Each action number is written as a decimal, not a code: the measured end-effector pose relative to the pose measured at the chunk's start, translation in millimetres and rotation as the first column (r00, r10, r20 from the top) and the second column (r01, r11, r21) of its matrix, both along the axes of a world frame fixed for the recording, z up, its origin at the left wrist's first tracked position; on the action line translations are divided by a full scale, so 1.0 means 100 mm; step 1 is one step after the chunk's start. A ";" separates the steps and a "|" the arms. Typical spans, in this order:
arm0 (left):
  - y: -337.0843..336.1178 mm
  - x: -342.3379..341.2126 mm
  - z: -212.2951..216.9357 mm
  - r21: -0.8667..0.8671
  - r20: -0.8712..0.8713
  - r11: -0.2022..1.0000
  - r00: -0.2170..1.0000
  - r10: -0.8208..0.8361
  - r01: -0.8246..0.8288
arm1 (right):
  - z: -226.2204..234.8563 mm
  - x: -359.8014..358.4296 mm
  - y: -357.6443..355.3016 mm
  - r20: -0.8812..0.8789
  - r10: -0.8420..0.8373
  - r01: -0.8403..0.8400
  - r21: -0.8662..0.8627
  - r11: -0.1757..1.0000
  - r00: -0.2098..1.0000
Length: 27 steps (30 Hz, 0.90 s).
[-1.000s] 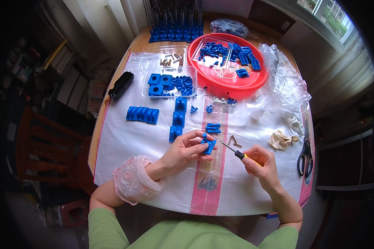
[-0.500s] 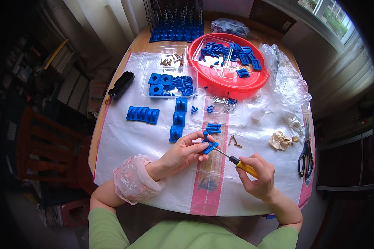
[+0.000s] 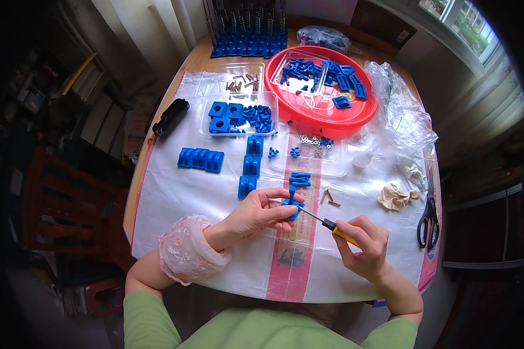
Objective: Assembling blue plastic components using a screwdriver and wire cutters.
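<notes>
Between the fingers of my left hand [image 3: 256, 215] is a small blue plastic part [image 3: 295, 206], with a dark blue peg standing up from it. My right hand [image 3: 364, 247] is closed round the yellow-and-black handle of a screwdriver [image 3: 329, 224]. Its metal shaft points left, and the tip meets the side of the blue part; the exact contact is too small to make out. Just beyond my left hand lie several slim blue pieces [image 3: 300, 179]. A few brass pins [image 3: 330, 198] rest on the cloth right of the blue part.
Blue blocks stand in a column [image 3: 251, 166] and in a row [image 3: 200, 159] at the left. Farther back are a clear tub [image 3: 201, 119] of blue parts and a red basin [image 3: 355, 119]. Scissors [image 3: 428, 224], crumpled paper [image 3: 395, 198] and plastic film [image 3: 402, 110] lie right.
My left hand has turned the blue part slightly, so its peg stands more upright and the fingers cover more of it. The screwdriver stays against it; my right hand has rolled a little.
</notes>
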<state>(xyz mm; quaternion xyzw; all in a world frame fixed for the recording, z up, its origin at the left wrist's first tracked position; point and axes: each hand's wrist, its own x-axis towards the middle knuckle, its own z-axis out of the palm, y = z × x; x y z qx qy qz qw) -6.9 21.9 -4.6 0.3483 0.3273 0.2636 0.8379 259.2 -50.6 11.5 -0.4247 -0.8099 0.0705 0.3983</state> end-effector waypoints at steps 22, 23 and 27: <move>-0.11 0.06 -0.03 0.275 -0.054 0.951 0.990 -0.132 0.141 | -0.04 -0.01 -0.02 0.147 0.061 -0.079 0.115 0.990 0.987; -0.09 0.03 -0.03 0.262 -0.022 0.951 0.986 -0.166 0.166 | -0.03 0.00 -0.02 0.166 0.070 -0.093 0.136 0.986 0.984; -0.07 0.00 -0.10 0.268 -0.043 0.938 0.976 -0.215 0.219 | 0.01 0.00 -0.05 0.255 0.067 -0.122 0.205 0.971 0.964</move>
